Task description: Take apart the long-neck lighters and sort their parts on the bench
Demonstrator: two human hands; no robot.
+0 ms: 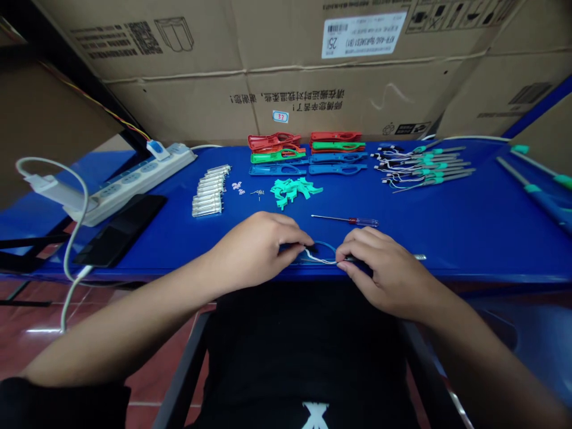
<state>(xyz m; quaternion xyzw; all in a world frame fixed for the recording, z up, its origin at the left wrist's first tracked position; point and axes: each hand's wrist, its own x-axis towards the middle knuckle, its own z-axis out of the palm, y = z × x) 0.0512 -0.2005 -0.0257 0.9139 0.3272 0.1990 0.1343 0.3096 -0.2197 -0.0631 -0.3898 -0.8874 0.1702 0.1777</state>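
Observation:
My left hand (263,247) is closed in a pinch at the table's front edge, its fingertips on white wires (319,259) beside a small black piece (311,247). Opposite it, my right hand (384,271) pinches the other end of the same wires; what else lies inside its fingers is hidden. Between and behind the fingertips shows part of a blue plastic shell (325,244), low on the table. A short metal end (420,257) sticks out past my right hand. Just beyond the hands lies a screwdriver (364,222) with a clear and red handle.
On the blue table (447,226) are glass-like tubes (210,192), small green parts (295,189), tiny screws (259,193), coloured handle shells (337,156) and wired metal rods (429,167). A power strip (129,179) and a phone (121,229) occupy the left; a cardboard box (192,101) stands behind.

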